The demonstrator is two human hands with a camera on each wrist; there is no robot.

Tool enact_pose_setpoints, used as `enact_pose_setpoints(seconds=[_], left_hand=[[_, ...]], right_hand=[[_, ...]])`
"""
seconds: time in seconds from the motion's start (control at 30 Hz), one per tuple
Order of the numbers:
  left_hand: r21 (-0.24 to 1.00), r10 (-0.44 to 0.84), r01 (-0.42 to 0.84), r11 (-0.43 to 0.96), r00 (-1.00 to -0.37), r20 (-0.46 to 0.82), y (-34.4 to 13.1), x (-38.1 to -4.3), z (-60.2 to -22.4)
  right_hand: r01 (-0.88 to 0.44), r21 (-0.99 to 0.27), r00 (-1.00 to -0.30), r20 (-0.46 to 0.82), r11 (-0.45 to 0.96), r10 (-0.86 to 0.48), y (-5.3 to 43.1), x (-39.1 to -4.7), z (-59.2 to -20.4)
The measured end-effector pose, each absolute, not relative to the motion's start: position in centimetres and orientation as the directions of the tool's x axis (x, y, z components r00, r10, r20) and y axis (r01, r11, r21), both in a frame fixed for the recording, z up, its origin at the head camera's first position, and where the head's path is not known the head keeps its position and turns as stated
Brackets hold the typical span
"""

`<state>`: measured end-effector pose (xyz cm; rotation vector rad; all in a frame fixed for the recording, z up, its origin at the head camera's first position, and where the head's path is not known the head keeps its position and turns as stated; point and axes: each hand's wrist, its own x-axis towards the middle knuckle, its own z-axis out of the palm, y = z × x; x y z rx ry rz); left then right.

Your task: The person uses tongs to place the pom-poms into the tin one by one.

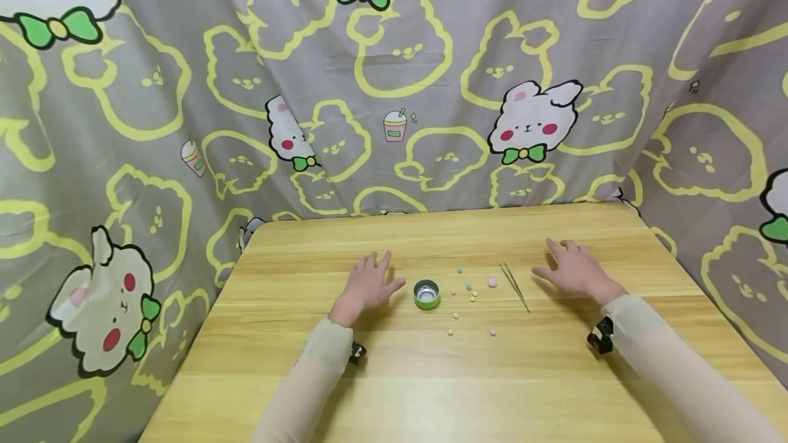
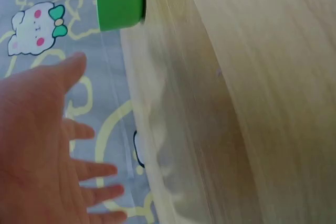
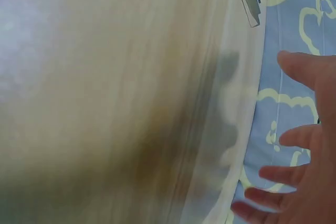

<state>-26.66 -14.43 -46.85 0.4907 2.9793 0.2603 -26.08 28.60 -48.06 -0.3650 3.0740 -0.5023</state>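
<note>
My left hand hovers over the table with spread fingers, just left of a small round green tin. The tin stands upright with its top uncovered and a shiny silver inside; its green side also shows in the left wrist view. On the other side, my right hand is held with fingers apart, to the right of metal tweezers that lie on the wood. Neither hand touches anything. Between tin and tweezers are scattered several small pastel beads or pellets, among them a larger pink one and a teal one.
The wooden table reaches back to a grey patterned curtain, which also hangs at both sides. Small yellow pieces and a pink piece lie nearer the front. A black wrist camera sits under the right sleeve.
</note>
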Motion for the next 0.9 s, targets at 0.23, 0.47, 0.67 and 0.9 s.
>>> enact_pose_setpoints(seconds=[0.23,0.47,0.67,0.9], left_hand=[[0.309,0.461,0.426,0.850,-0.886,-0.047,-14.0,-26.8,-47.3],[0.386,0.538,0.485,0.785,-0.842,-0.035,-13.2,-26.6,-47.2],[0.425,0.580,0.510,0.748,-0.813,-0.046,-12.2,-26.3,-47.2],[0.422,0.624,0.542,0.727,-0.778,-0.076,-11.4,-26.2,-47.8]], right_hand=[[-0.275,-0.372,-0.961,0.073,0.887,-0.268,28.2,-25.9,-48.4],[-0.307,-0.453,-0.949,0.084,0.837,-0.303,27.6,-25.9,-48.6],[-0.333,-0.487,-0.937,0.072,0.807,-0.343,27.1,-25.7,-48.8],[-0.349,-0.527,-0.925,0.061,0.775,-0.375,26.5,-25.7,-49.6]])
